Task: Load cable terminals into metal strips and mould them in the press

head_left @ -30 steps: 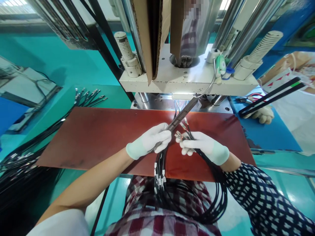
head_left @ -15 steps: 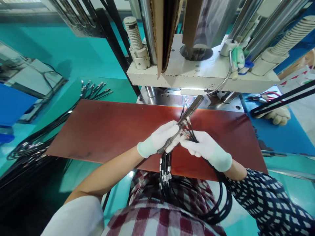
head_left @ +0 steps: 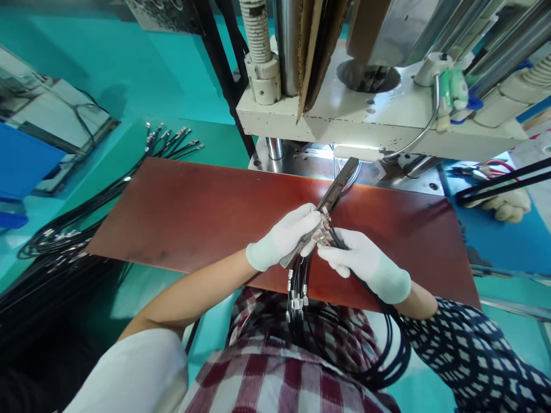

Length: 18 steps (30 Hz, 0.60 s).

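Black wires [head_left: 301, 275] with metal terminals hang bunched over the reddish-brown surface [head_left: 181, 218]. The right hand [head_left: 365, 264] is closed around the bundle near its terminals, and the left hand [head_left: 286, 235] is clamped on a long dark fixture bar [head_left: 333, 192]. No terminal looks seated in the bar yet. The press [head_left: 365, 115] stands just behind, with more wires [head_left: 64, 241] heaped at left.

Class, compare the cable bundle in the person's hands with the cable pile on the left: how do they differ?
The held bundle hangs looped over the board's near edge; the pile lies spread flat on the green table. The right hand grips the bundle beside the left hand and its bar; nothing touches the pile. Both are black cables with metal terminals.
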Each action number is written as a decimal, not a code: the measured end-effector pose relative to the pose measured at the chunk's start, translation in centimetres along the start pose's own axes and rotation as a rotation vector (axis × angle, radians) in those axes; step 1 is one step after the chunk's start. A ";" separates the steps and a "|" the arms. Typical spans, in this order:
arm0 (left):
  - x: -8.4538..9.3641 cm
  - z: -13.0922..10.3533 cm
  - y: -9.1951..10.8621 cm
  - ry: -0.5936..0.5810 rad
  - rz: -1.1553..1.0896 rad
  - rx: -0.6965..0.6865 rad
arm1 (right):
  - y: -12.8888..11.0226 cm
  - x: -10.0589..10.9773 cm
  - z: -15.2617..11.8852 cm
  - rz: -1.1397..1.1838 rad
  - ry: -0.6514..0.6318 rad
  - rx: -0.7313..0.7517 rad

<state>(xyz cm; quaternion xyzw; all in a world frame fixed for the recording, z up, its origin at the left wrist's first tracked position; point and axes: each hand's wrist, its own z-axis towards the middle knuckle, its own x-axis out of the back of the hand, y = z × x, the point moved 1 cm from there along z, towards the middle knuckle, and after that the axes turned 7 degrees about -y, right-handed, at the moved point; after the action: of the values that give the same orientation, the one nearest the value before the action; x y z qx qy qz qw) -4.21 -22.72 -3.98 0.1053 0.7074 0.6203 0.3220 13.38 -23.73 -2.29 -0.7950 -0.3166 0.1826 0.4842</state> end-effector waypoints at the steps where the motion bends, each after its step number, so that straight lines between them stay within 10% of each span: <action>1: 0.0 0.0 0.1 0.011 -0.007 -0.005 | 0.1 -0.2 0.1 0.010 -0.011 -0.002; 18: 0.3 -0.3 -0.1 0.163 0.149 -0.023 | -0.5 -2.2 1.1 0.108 0.060 -0.014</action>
<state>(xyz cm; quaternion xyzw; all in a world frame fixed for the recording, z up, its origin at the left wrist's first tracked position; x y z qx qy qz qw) -4.62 -22.86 -4.11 0.1033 0.7144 0.6570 0.2173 10.99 -24.34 -2.34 -0.8194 -0.2595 0.1823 0.4775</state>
